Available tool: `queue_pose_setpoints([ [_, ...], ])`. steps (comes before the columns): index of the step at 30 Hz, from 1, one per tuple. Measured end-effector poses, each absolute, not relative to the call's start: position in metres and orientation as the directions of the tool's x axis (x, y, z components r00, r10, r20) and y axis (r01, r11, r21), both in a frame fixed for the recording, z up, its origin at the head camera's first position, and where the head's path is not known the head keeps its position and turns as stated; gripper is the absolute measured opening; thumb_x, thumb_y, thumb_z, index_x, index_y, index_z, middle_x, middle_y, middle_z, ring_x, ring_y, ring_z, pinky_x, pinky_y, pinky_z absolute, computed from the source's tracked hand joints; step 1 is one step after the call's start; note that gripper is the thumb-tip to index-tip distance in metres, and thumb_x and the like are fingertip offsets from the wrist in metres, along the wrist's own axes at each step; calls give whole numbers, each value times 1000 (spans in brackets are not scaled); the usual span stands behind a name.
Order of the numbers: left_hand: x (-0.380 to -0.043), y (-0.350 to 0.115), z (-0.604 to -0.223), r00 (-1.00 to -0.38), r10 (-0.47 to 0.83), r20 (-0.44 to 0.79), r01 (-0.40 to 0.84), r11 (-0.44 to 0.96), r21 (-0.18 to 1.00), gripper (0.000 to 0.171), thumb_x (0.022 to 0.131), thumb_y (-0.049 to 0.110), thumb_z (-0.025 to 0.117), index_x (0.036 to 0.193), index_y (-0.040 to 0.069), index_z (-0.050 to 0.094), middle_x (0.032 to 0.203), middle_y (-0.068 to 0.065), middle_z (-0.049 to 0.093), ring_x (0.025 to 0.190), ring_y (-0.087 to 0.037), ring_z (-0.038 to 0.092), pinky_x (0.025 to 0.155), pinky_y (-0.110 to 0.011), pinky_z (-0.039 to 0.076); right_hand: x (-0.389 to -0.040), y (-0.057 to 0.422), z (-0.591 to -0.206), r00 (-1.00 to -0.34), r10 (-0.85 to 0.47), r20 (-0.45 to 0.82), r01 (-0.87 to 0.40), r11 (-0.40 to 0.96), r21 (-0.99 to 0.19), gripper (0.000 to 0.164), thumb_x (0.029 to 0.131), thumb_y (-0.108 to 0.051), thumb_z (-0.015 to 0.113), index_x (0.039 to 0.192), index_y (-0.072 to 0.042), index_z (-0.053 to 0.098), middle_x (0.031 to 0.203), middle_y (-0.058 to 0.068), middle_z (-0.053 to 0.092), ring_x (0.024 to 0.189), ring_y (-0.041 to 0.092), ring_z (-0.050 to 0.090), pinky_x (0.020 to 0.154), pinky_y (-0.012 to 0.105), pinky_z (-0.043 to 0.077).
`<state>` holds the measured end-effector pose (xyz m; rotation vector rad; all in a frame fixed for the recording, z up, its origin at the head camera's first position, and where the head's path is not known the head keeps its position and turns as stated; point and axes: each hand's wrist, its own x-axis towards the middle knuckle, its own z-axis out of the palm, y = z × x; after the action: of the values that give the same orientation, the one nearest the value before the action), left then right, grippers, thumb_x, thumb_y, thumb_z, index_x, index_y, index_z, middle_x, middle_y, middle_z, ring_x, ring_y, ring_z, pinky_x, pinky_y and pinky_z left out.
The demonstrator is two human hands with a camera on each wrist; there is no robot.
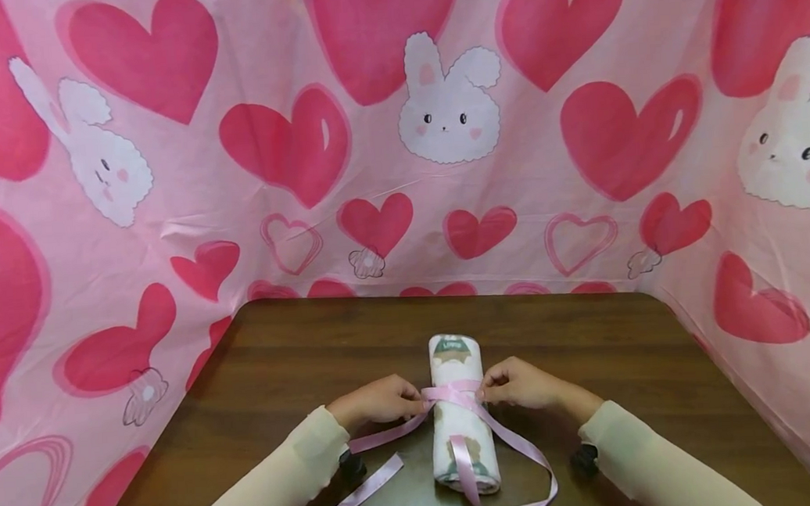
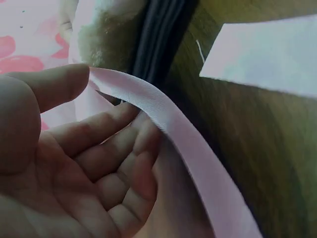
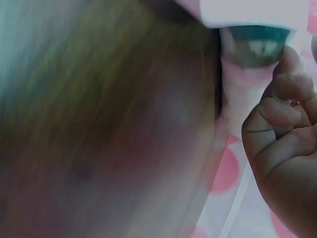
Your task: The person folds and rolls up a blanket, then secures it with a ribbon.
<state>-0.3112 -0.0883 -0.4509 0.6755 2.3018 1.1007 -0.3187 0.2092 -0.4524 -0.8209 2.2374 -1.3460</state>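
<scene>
A rolled towel (image 1: 453,430), white with green and brown prints, lies lengthwise on the table. A pink ribbon (image 1: 457,390) goes round its middle and crosses on top. One tail loops out to the right and back over the roll's near end; the other trails left to a cut end. At the roll's left side my left hand (image 1: 380,401) pinches the ribbon; in the left wrist view the ribbon (image 2: 148,101) runs between thumb and fingers. My right hand (image 1: 520,384), fingers curled, pinches the ribbon at the roll's right edge. The right wrist view shows this hand (image 3: 282,134) beside the towel, the fingertips partly cut off.
The dark brown wooden table (image 1: 312,338) has rounded far corners. Behind and on both sides hangs a pink cloth (image 1: 386,184) with hearts and rabbits. Dark wrist devices (image 1: 352,467) sit under both cream sleeves (image 1: 273,482).
</scene>
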Motion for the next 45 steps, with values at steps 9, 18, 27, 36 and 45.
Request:
queue_pose_setpoints([
  [9, -308, -79, -459, -798, 576, -177, 93, 408, 908, 28, 95, 24, 64, 78, 3, 67, 69, 0, 56, 66, -15, 51, 61, -30, 41, -296, 186, -433, -773, -634, 37, -367, 399, -840, 6, 87, -9, 72, 84, -3, 70, 67, -5, 54, 60, 2, 44, 53, 19, 35],
  [18, -309, -73, -459, -833, 534, -146, 20, 293, 956, 23, 91, 19, 70, 82, -2, 68, 73, 1, 57, 73, -13, 47, 66, -28, 36, -307, 197, -451, -743, -669, 29, -325, 322, -889, 15, 88, -11, 72, 76, -4, 65, 61, -8, 45, 56, 2, 38, 50, 19, 29],
  [27, -308, -72, -460, -795, 586, -158, -52, 194, 980, 19, 93, 11, 65, 84, -6, 65, 75, -10, 69, 68, -18, 64, 74, -36, 53, -308, 218, -448, -716, -698, -1, -259, 268, -928, 18, 91, -11, 67, 78, 0, 65, 66, -5, 49, 62, 8, 43, 55, 24, 36],
  [36, -309, -76, -458, -714, 665, -220, -185, 124, 975, 13, 95, 4, 59, 103, -5, 62, 88, -17, 70, 75, -22, 68, 76, -42, 54, -307, 215, -458, -687, -726, -15, -225, 233, -946, 13, 92, -8, 65, 87, 3, 68, 70, 13, 65, 64, 10, 58, 58, 25, 45],
  [45, -312, -68, -458, -750, 622, -225, -177, 139, 974, 16, 95, 11, 62, 90, -4, 67, 82, -15, 70, 68, -19, 67, 65, -31, 53, -303, 206, -462, -696, -718, -22, -194, 218, -957, 15, 93, -7, 64, 85, 6, 66, 70, 10, 65, 63, 11, 57, 56, 25, 46],
])
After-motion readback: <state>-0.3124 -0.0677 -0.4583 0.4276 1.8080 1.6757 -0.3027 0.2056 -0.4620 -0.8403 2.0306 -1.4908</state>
